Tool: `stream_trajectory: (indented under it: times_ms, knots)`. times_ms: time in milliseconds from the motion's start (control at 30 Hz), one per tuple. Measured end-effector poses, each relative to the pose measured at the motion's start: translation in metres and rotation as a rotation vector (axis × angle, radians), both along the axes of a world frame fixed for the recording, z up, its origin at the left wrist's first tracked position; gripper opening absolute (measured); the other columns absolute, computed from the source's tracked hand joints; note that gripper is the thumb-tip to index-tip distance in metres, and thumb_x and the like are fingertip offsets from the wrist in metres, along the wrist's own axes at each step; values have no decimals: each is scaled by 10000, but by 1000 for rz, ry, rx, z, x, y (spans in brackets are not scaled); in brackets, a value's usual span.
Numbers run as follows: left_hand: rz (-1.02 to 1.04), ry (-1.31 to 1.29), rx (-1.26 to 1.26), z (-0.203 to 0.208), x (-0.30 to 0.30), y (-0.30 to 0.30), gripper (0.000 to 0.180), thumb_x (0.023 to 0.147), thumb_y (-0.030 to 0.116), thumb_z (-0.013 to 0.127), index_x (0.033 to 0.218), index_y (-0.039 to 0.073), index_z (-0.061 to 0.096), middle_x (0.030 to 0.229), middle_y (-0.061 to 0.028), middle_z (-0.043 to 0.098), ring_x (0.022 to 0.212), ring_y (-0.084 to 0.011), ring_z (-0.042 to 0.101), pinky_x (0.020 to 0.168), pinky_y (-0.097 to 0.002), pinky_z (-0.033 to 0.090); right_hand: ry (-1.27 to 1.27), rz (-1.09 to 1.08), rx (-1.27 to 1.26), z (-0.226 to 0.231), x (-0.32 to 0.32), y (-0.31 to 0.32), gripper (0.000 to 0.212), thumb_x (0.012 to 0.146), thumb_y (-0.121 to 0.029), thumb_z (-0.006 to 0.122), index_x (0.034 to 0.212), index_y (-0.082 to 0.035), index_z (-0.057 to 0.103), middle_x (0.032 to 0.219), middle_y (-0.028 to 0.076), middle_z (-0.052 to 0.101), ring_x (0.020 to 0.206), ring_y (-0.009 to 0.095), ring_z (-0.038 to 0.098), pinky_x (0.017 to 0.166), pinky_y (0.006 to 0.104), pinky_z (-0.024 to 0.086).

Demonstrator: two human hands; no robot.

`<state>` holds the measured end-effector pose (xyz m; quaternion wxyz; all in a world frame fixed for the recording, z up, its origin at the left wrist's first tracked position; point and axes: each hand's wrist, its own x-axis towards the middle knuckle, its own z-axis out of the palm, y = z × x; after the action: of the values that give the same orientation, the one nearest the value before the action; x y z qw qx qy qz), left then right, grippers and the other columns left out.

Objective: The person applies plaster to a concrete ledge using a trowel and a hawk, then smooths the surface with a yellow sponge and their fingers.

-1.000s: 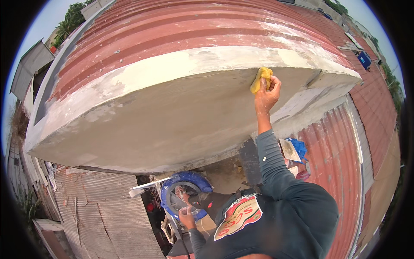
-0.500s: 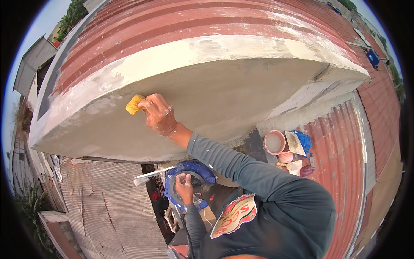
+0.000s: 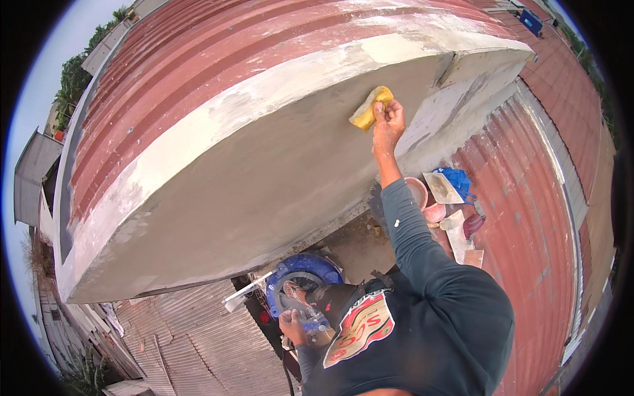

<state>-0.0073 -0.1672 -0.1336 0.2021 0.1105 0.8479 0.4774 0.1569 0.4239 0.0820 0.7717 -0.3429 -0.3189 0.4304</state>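
My right hand (image 3: 388,127) is stretched out ahead, its fingers closed on a yellow sponge (image 3: 367,111). One side of the sponge looks smeared grey. It is against or just off the damp grey plastered wall (image 3: 264,171), near that wall's right end. My left hand (image 3: 292,327) is low and close to my body, fingers curled; whatever they hold, if anything, is hidden. Beside it is a large round blue plastic thing (image 3: 300,263) with a dark inside, and my foot and leg show there. A long white-handled tool (image 3: 249,290) lies against its left side.
Red corrugated roofing (image 3: 165,92) rises beyond the wall's pale top edge. At right, on another red roof (image 3: 522,191), are pink tubs (image 3: 434,212), flat boards (image 3: 442,188) and a blue cloth (image 3: 459,181). Rusty metal sheets (image 3: 191,343) lie lower left, beside a dark gap.
My right hand has carried the sponge from the wall's left part to near its right end. My left hand has dropped slightly, and the view has turned.
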Motion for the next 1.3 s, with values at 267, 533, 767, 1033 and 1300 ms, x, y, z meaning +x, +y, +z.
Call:
stream_trajectory:
  times_ms: [267,533,767,1033,1300]
  knots:
    - [-198,105,69,80,-21,128,184,876,110,754,919,12,603,805,-39,626,744,-120,612,689,-274,498,-570,-34,546,77,-147,-114,181,863,20,677,1025,-32,616,943,110,647,886,275,655,774,370,543]
    - [-45,50,78,44,-16,62,183,851,95,763,893,15,603,782,-10,583,677,-102,521,646,-283,455,-505,-299,192,60,-32,-9,154,907,-31,658,1051,-8,612,935,116,662,821,226,656,727,347,541]
    - [-102,29,43,20,-14,63,165,854,67,753,903,16,603,774,-22,601,693,-101,545,652,-281,456,-664,37,500,115,-123,-97,226,882,-83,682,1090,-3,643,933,162,684,858,318,677,776,390,541]
    - [-29,4,76,28,-8,51,171,857,83,752,921,15,609,785,-25,618,707,-107,570,667,-281,473,-1192,364,-20,178,-27,-6,176,809,-125,666,925,-18,742,773,187,692,792,354,682,748,424,528]
    - [-142,-19,61,28,5,78,154,850,92,748,884,25,613,768,-5,604,693,-97,540,659,-282,454,-1502,471,502,202,-150,-44,198,783,-133,688,950,-26,678,899,202,697,940,387,663,858,463,511]
